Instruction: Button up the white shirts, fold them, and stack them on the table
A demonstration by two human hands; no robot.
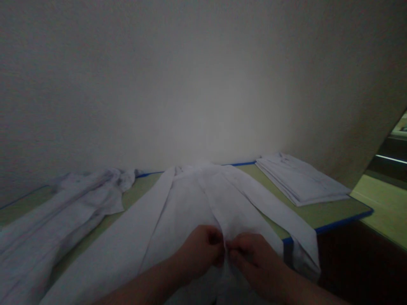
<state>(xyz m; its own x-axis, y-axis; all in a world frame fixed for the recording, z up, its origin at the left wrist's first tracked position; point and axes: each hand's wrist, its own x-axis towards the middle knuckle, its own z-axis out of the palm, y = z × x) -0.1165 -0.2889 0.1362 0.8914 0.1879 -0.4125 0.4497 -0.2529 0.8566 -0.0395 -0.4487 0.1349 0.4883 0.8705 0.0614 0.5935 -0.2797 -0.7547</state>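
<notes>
A white long-sleeved shirt (187,203) lies spread out in front of me, its front strip running down the middle and its sleeves out to both sides. My left hand (205,248) is closed, pinching the cloth at the front strip. Just to its right, my right hand (249,254) pinches the same strip between thumb and forefinger. The fingertips of both hands almost meet. Whether a button sits between them is too small and dim to tell. The right sleeve's cuff hangs over the table's edge.
The green table (327,214) has a blue edge and stands against a pale wall (203,84). Folded white garments (305,178) lie stacked at the back right. Another white garment (73,207) lies loosely at the left. Beyond the table's right side is a dark floor area.
</notes>
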